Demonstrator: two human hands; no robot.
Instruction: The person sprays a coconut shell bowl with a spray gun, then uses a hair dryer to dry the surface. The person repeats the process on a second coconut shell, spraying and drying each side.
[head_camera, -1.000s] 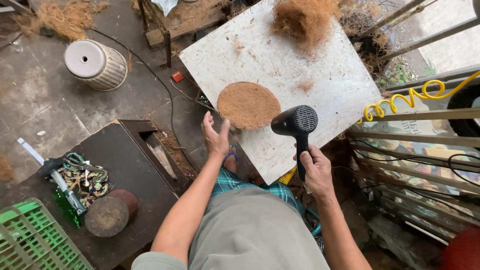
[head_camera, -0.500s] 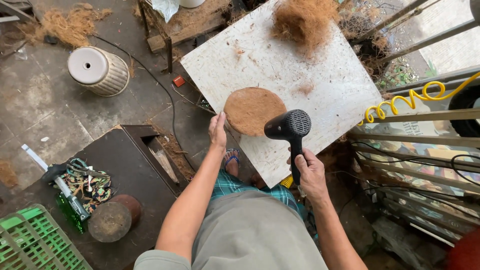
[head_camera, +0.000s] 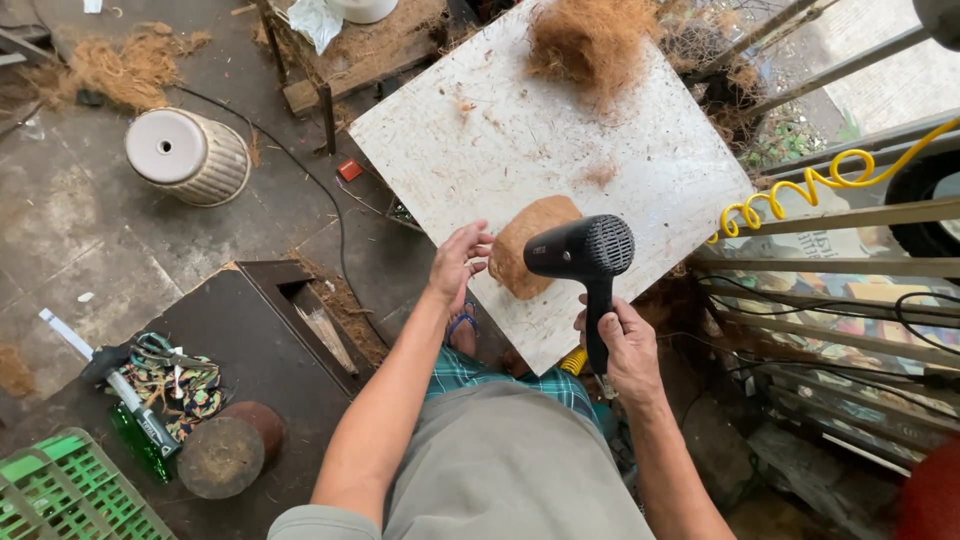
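**Fibre disc and dryer over a speckled board**

At far left a green crate (head_camera: 60, 495) sits by a dark low tabletop (head_camera: 250, 330) carrying scissors and tangled cord (head_camera: 175, 380), a green bottle (head_camera: 135, 440) and two round brown discs (head_camera: 222, 455). Above, an upturned pale pot (head_camera: 188, 155) lies on the concrete floor.

The left hand (head_camera: 458, 262) has its fingers (head_camera: 477, 245) spread wide and curled lightly against the left edge of a brown fibre disc (head_camera: 530, 245), which is tipped up on the near part of the white board (head_camera: 560, 150). The disc looks light, matted and soft (likely to shed or bend if pinched hard), so the rim is probably the sensible place to hold it. Being round, it has no clear long axis; its tilted face appears turned toward the dryer.

The right hand (head_camera: 625, 345) is wrapped closed around the handle of a black hair dryer (head_camera: 585, 255). The handle runs upright, and the barrel's long axis lies left to right, nozzle toward the disc, rear grille pointing right.

Loose fibre (head_camera: 590, 40) is heaped at the board's far end; a yellow coiled hose (head_camera: 820, 185) hangs on railings at right.
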